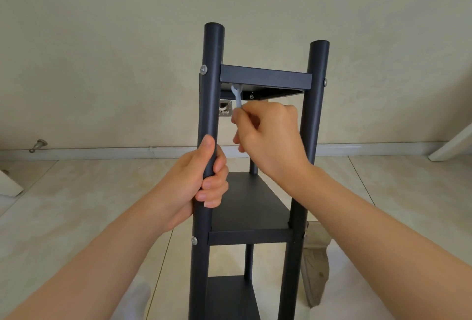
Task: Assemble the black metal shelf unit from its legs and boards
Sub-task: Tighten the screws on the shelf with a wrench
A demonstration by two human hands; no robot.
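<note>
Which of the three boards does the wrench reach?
The top board: the wrench, pinched by the right hand, reaches up to its underside. The middle board and bottom board lie lower, away from it.

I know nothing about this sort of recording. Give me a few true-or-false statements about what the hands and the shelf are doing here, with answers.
1. The left hand grips the front-left black metal leg. True.
2. The right hand holds a red screwdriver. False: it pinches a small silver flat wrench.
3. The wrench's head sits just under the top black metal board. True.
4. No boards are fitted yet. False: the top board, a middle black board and a lower black board sit between the legs.
</note>
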